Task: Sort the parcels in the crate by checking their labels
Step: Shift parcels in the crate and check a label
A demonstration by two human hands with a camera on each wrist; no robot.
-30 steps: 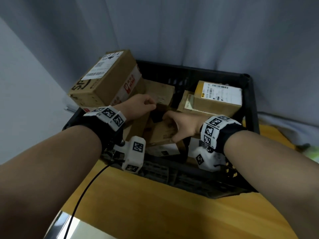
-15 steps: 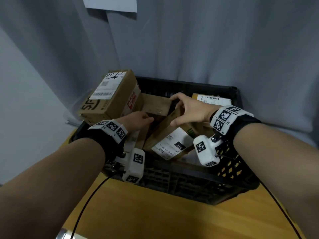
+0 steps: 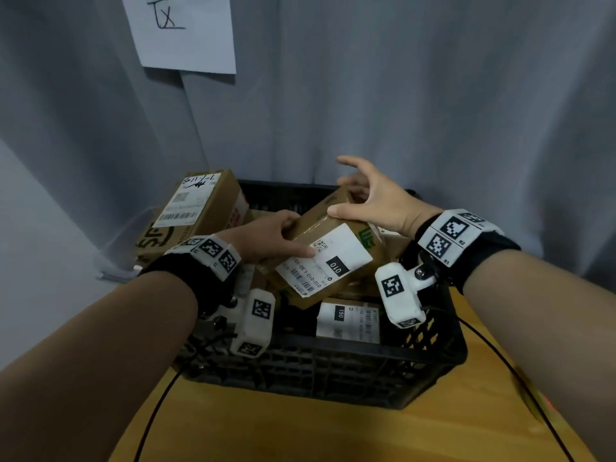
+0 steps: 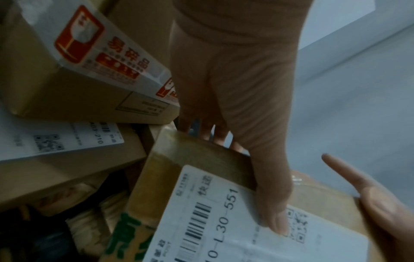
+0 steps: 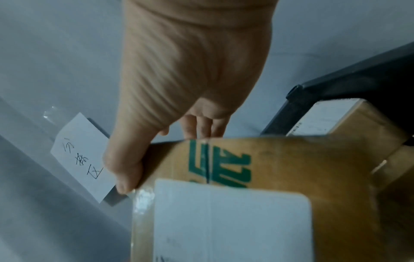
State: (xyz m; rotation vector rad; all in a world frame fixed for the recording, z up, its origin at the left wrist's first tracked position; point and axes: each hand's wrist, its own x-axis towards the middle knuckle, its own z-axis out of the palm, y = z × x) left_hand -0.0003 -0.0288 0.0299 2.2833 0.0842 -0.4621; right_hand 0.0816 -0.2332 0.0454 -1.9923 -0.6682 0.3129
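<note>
Head view: both hands hold one brown parcel (image 3: pixel 328 258) tilted above the black crate (image 3: pixel 333 371), label side up toward the camera. Left hand (image 3: pixel 266 240) grips its left end, thumb pressed flat on the white shipping label (image 3: pixel 328 266) beside the QR code, fingers wrapped behind the far edge. Right hand (image 3: pixel 370 201) clasps the upper far corner, thumb on the top edge, index finger lifted clear, other fingers curled round the back. Label shows a black "010" block and a barcode. Crate sits on a wooden table (image 3: pixel 300 435) against a grey curtain (image 3: pixel 400 95). Inside it, a large box (image 3: pixel 200 208) rides high at the left; another labelled parcel marked "150" (image 3: pixel 348 323) lies at the front. Handwritten paper sign (image 3: pixel 181 31) hangs on the curtain.
</note>
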